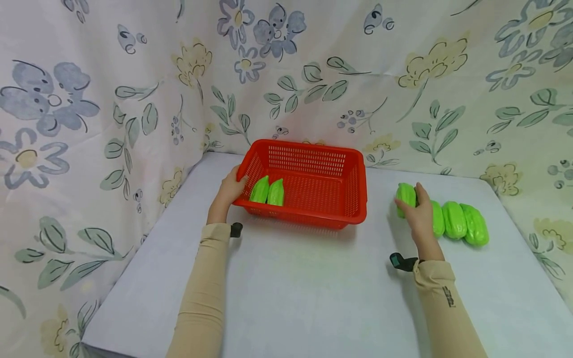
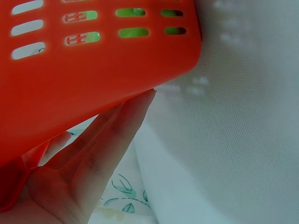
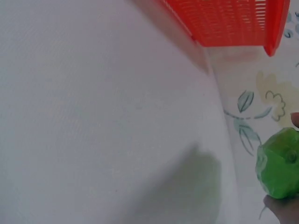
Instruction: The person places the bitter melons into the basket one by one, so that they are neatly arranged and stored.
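My left hand (image 1: 231, 186) grips the left end of a red plastic basket (image 1: 304, 213), and in the left wrist view its fingers (image 2: 117, 135) lie along the outside wall. Two bright green, ridged vegetables (image 1: 275, 192) lie side by side in the basket's left end. Off to the right of the basket, my right hand (image 1: 418, 214) pinches another green vegetable (image 1: 406, 195) between thumb and fingers. That same vegetable (image 3: 279, 163) shows at the right edge of the right wrist view, above a shadow on the table.
Several more green vegetables (image 1: 455, 220) lie in a row on the white table (image 1: 313, 288), just right of my right hand. A flower-patterned cloth (image 1: 286, 74) hangs behind and along the left side. Small dark cameras (image 1: 403, 262) are worn at both wrists.
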Tool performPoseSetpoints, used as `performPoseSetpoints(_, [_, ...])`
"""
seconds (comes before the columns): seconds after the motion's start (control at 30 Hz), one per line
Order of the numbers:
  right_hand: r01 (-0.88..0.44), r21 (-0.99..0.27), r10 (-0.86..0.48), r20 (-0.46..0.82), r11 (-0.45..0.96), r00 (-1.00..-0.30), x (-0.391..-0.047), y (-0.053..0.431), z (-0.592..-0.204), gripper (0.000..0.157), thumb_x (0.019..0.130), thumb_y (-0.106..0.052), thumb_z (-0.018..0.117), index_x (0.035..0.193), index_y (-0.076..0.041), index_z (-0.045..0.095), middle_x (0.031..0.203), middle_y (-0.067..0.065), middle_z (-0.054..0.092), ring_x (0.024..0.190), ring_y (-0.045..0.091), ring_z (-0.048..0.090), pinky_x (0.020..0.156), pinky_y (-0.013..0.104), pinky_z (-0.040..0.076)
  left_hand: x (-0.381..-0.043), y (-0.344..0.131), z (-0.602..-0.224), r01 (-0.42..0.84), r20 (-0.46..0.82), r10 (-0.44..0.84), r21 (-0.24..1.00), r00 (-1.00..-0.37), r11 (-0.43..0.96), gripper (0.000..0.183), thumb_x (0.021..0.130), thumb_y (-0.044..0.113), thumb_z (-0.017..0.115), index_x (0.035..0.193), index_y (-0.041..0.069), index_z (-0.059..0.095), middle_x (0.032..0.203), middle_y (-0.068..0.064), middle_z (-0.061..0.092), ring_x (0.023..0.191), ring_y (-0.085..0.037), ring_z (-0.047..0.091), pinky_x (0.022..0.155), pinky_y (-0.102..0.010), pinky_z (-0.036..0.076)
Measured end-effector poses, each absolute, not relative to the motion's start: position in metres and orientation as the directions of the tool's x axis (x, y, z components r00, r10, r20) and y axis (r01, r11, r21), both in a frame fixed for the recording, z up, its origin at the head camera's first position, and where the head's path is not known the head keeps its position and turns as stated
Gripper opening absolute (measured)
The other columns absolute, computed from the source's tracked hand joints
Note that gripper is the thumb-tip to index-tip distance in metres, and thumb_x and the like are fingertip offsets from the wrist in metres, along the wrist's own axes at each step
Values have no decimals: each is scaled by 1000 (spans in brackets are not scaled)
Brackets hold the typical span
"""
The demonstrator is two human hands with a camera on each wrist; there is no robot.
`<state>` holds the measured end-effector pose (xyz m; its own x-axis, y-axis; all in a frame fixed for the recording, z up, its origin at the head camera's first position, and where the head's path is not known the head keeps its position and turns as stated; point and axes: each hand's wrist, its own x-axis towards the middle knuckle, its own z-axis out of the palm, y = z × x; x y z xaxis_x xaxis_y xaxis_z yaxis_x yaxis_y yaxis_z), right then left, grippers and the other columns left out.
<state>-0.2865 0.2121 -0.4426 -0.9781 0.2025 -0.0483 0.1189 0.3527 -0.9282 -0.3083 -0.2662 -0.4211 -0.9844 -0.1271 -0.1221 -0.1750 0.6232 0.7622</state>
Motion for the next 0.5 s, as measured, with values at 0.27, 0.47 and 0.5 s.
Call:
performPoseSetpoints(0.27, [121,-935,209,-51,335,-977,-289,202,-426,82,97,-22,58,158,-18,4,165,4,7,152,24,9,123,42,15,-307,-265,-420,-170,-117,-126,759,-985,629,57,104,27,41,156,16,20,145,-19,46,117,-34,53,99,-51,47])
performPoseSetpoints(0.47, [127,-947,210,-65,297,-975,-291,194,-414,82,97,-24,59,158,-20,5,165,1,7,153,20,9,123,39,15,-308,-266,-420,-170,-111,-131,748,-985,642,57,104,28,41,156,15,20,148,-18,43,119,-35,53,99,-52,47])
performPoseSetpoints(0.5, [129,-949,210,-69,289,-975,-292,192,-412,82,97,-24,59,158,-20,5,165,1,7,153,20,9,123,39,15,-308,-266,-420,-170,-113,-130,748,-985,642,57,104,27,40,156,15,19,149,-18,43,119,-35,53,99,-51,47])
